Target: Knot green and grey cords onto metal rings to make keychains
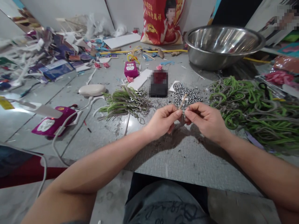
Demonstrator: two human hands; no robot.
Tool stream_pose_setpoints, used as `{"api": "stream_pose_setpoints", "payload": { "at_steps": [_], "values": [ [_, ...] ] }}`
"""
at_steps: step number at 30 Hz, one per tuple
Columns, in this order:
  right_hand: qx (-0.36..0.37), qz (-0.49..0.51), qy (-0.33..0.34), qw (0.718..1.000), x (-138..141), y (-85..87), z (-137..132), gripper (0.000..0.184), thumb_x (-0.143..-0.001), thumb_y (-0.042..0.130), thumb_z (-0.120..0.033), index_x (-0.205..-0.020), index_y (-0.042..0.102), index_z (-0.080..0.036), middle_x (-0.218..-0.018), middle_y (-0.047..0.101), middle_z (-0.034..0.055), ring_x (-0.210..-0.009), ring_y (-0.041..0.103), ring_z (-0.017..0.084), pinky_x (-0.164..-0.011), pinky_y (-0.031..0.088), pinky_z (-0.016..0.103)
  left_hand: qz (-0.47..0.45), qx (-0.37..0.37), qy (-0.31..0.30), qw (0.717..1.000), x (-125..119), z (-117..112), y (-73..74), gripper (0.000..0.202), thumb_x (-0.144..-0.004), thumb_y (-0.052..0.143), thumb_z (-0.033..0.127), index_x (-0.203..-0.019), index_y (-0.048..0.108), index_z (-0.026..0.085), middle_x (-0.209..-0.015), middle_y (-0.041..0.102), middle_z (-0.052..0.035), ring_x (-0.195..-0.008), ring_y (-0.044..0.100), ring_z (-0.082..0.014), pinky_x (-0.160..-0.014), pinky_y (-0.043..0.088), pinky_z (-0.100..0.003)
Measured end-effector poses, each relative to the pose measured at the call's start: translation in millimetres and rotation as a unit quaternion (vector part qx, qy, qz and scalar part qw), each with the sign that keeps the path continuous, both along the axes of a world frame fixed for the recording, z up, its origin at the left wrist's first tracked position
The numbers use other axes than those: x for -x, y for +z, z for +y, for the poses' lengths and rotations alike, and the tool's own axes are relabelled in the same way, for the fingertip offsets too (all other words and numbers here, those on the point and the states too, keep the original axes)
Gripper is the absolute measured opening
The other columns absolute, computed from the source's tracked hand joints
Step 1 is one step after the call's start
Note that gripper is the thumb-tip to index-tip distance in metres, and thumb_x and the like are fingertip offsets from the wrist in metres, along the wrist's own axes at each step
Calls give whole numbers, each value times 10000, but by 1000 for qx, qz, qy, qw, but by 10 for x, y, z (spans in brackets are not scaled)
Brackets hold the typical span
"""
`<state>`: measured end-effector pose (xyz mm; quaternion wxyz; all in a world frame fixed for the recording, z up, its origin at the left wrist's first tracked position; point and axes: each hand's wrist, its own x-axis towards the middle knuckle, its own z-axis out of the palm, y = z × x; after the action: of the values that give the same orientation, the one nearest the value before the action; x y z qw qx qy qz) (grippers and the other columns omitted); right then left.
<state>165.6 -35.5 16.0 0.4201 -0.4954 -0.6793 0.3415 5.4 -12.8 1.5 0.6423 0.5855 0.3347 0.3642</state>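
Pinched between the thumb and fingers of my left hand [166,117] is a thin pale wooden stick [183,100], its tip pointing up and away. My right hand [204,119] is closed just beside it, fingertips almost touching the left ones; the small thing in its pinch is too hidden to name. Right behind both hands lies a pile of small shiny metal rings [190,93]. To the left is a bundle of green and grey cords [125,101] with metal fittings on its right end. Loose green and grey cords [252,109] are heaped to the right.
A dark phone [158,91] lies beyond the hands. A steel bowl [224,57] stands at the back right, near a red bag [161,26]. Purple power strips [50,124] with white cables occupy the left, below a white oval device [92,90]. Scraps [58,53] cover the back left.
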Motion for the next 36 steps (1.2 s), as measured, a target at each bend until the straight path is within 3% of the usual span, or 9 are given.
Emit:
{"api": "stream_pose_setpoints", "payload": {
  "at_steps": [6,9,13,16,18,24,30,33,36],
  "values": [
    [127,169,-56,976,-41,-19,186,205,-744,630,-366,-700,523,-197,-531,543,-53,-408,485,70,-418,419,219,6,59,-80,995,-54,6,23,121,-827,526,275,-845,472,169,-669,613,31,-337,399,-4,-323,317,-136],
    [171,204,-69,961,-47,-76,311,208,-730,647,-348,-709,515,-188,-522,536,-60,-384,475,59,-385,402,202,46,62,-80,994,-66,35,13,100,-826,522,252,-854,487,163,-666,622,32,-318,378,-4,-313,285,-143],
    [254,173,-73,949,-73,-148,390,246,-722,654,-356,-664,488,-183,-497,518,-63,-332,433,51,-334,354,198,127,72,-100,984,-6,91,16,145,-832,497,242,-719,498,152,-699,639,11,-295,356,4,-302,249,-150],
    [278,58,-52,957,-145,-175,382,277,-753,611,-404,-632,492,-185,-452,509,-56,-284,352,42,-300,254,202,210,58,-153,964,90,103,75,233,-836,485,304,-668,533,150,-520,552,41,-291,348,-14,-313,227,-152],
    [245,-77,-32,966,-213,-165,358,312,-786,553,-446,-620,525,-183,-435,519,-37,-296,352,51,-324,240,213,274,32,-188,943,149,85,134,261,-829,482,360,-668,548,165,-367,388,81,-291,355,-51,-332,234,-164],
    [110,-423,6,899,-371,-14,249,260,-750,570,-473,-714,632,-223,-565,606,10,-493,504,143,-462,301,259,421,-193,-144,875,205,36,214,247,-796,517,357,-634,570,178,-545,521,15,-479,440,-98,-472,263,-207],
    [93,-556,23,825,-434,129,137,348,-685,629,-532,-544,575,-218,-470,496,9,-395,349,114,-429,209,263,590,-265,-38,761,236,84,160,428,-824,440,496,-555,518,172,-479,398,-9,-493,435,-157,-527,306,-266],
    [25,-599,41,799,-435,169,96,321,-743,595,-477,-574,588,-204,-525,545,30,-455,451,154,-425,237,266,610,-374,5,698,249,88,154,332,-863,392,354,-666,565,150,-620,523,-70,-660,525,-225,-611,388,-329],
    [-100,-565,109,812,-419,157,109,191,-823,535,-314,-739,654,-189,-749,640,56,-709,581,206,-540,381,292,529,-486,14,696,230,77,116,187,-811,413,173,-813,593,124,-854,593,-105,-830,530,-231,-741,429,-368]
  ]
}}
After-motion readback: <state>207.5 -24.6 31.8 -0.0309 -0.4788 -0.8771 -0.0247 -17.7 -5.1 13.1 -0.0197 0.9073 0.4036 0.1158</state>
